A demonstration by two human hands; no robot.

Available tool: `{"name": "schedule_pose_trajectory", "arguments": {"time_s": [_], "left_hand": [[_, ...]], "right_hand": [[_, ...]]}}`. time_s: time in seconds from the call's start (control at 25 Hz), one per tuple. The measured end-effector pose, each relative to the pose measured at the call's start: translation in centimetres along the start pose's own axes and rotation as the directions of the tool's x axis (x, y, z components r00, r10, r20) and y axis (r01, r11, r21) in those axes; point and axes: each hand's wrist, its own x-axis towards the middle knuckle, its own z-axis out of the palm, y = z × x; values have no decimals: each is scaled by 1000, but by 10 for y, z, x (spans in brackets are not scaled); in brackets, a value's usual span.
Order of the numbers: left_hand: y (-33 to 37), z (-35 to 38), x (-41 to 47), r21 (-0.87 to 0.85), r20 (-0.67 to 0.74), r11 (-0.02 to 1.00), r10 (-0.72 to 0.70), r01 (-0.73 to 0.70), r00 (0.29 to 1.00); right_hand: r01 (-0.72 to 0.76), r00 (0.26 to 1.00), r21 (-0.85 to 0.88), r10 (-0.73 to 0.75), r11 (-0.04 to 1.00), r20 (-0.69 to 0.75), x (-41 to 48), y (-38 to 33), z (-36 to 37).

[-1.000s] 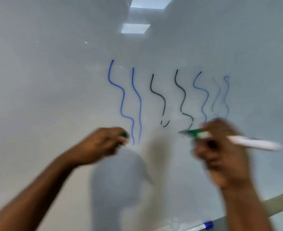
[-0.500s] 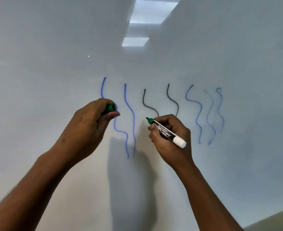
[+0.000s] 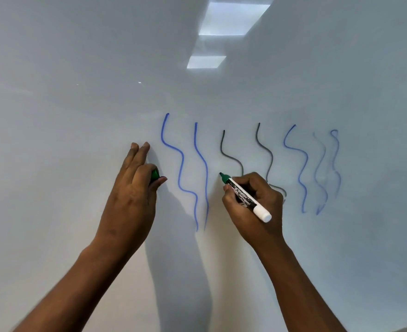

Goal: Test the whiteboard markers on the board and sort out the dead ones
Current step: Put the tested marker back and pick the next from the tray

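I'm seeing the R hand gripping the green marker w/ curled fingers, its tip sitting on the whiteboard btw a blue squiggle and a black squiggle. The L hand is pinching the green cap, w/ two fingers lying straight along the board.

Against the whiteboard, the left forearm and right forearm are showing bare, uncovered down to the wrists; the left hand and right hand are showing bare too.

Print on the green marker label is too blurred to read.
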Motion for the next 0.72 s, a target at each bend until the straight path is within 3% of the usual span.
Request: {"name": "schedule_pose_trajectory", "arguments": {"time_s": [0.08, 0.28, 0.44, 0.52, 0.6, 0.72], "left_hand": [[0, 4, -2, -24, 3, 1000, -6, 6, 1000], [-3, 11, -7, -63, 4, 998, -1, 1, 1000], [-1, 14, -6, -66, 2, 998, -3, 3, 1000], [-1, 17, -8, -40, -8, 999, -2, 1, 1000], [-2, 18, -9, -36, -12, 999, -4, 3, 1000], [-4, 17, -10, -38, -1, 999, -3, 3, 1000]], "right_hand": [[-69, 996, 43, 71, 997, -51, -15, 9, -2], [-58, 998, -64, 61, 996, 31, -48, 18, -7], [-34, 989, -100, 20, 994, -145, 5, 9, -19], [-5, 996, -56, 0, 998, -86, 28, -5, -13], [54, 996, -117, -63, 992, -67, 42, -9, -12], [-36, 968, -24, 28, 999, -251, 46, 1, -21]]}}
